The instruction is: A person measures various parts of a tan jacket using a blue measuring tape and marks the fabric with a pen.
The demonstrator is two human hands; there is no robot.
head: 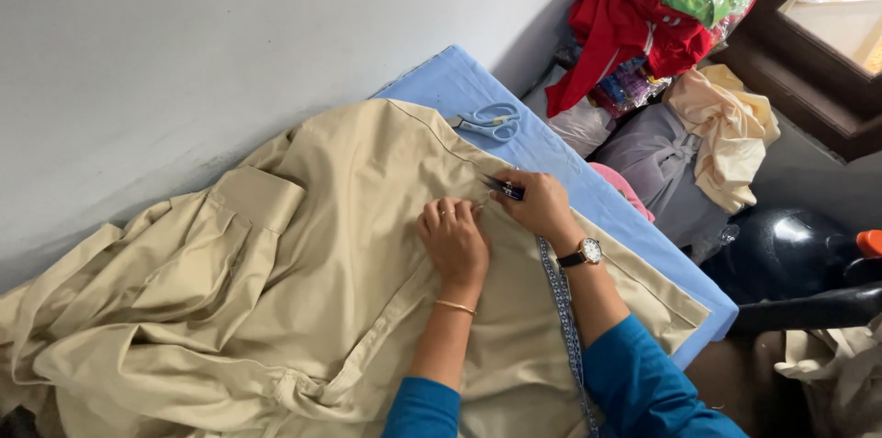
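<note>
Beige garment (276,309) covers the blue table (551,153). Left hand (455,240) presses it flat, fingers curled; right hand (542,208) grips a dark thread snipper (503,187) near the table's far edge. Bunched cloth risks an accidental nick.

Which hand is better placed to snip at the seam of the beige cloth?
Right, most likely. The right hand already holds the small dark cutter, its tip at the seam. The left hand lies flat on the beige cloth, pinning it beside the seam.

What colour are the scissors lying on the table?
The scissors have pale blue handles, seen best in the head view.
</note>
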